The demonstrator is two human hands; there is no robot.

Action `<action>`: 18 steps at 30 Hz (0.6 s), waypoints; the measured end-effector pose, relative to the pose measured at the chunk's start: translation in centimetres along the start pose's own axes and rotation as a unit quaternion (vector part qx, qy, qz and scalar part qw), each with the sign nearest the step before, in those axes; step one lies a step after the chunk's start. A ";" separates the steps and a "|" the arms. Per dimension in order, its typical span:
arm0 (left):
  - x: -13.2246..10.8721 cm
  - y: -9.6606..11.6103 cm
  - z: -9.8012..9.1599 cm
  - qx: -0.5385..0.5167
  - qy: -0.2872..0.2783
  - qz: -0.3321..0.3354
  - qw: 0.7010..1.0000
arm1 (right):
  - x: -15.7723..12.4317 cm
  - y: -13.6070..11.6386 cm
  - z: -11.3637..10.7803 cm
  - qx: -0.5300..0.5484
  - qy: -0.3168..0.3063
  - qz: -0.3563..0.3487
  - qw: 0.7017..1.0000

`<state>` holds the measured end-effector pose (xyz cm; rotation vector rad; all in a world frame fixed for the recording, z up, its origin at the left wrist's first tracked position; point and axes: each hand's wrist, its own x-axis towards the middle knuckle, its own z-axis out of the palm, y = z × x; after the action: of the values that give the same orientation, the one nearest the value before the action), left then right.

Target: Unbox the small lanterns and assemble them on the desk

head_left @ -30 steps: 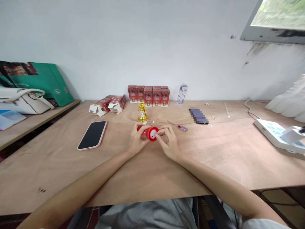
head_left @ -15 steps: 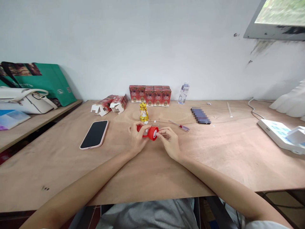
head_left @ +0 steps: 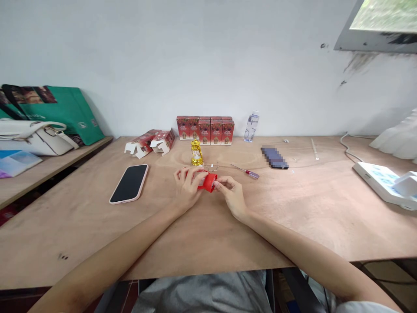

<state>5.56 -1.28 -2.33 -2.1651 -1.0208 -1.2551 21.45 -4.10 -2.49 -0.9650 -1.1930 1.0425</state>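
One red lantern point(head_left: 207, 182) is clamped in left hand point(head_left: 187, 186); right hand point(head_left: 233, 194) seemingly works its base point(head_left: 211, 183), grip unclear; next move probably needs steadiness.

The handheld lantern point(head_left: 210, 181) is bright red, the upright lantern point(head_left: 196, 153) shiny gold. Red cartons point(head_left: 216, 132) bear a small gold motif. The screwdriver point(head_left: 252, 174) has a translucent purplish-red handle, the smartphone point(head_left: 129, 184) a pale pink edge around black. The tote bag point(head_left: 72, 104) is green, the handbag point(head_left: 41, 140) white, the tabletop point(head_left: 202, 243) pinkish brown with swirling grain.
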 end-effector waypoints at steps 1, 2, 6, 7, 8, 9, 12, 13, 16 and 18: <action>0.0 0.0 0.0 -0.001 -0.003 0.000 1.000 | 0.2 0.1 -0.1 -0.004 0.005 0.004 1.000; 0.0 -0.1 0.1 -0.005 -0.005 -0.002 1.000 | 0.5 0.1 -0.3 -0.019 0.012 0.000 1.000; -0.3 -0.5 0.6 -0.049 0.025 -0.031 0.998 | 2.7 0.5 -2.7 -0.234 0.039 -0.126 0.963; -0.3 -0.7 0.7 -0.059 0.035 -0.033 0.997 | 3.5 0.6 -3.6 -0.315 0.043 -0.169 0.933; -0.3 -0.8 0.8 -0.062 0.041 -0.031 0.997 | 4.2 0.8 -4.6 -0.387 0.050 -0.195 0.900; -0.3 -0.9 0.8 -0.062 0.039 -0.027 0.997 | 4.9 1.0 -5.6 -0.448 0.062 -0.205 0.868; -0.2 -0.9 0.6 -0.061 0.010 -0.017 0.998 | 6.5 1.5 -7.9 -0.580 0.094 -0.163 0.792; -0.1 -0.8 0.4 -0.065 0.004 -0.016 0.998 | 6.8 1.7 -8.4 -0.610 0.087 -0.140 0.775; 0.1 -0.6 0.1 -0.104 0.009 -0.016 0.994 | 7.3 2.1 -8.8 -0.656 0.040 -0.096 0.747; 0.2 -0.5 0.0 -0.154 0.022 -0.026 0.987 | 7.2 2.1 -8.4 -0.651 0.018 -0.096 0.752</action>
<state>5.25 -0.86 -2.13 -2.3365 -0.9191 -1.5672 30.05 3.08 -3.77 -1.8208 -1.9494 -0.1693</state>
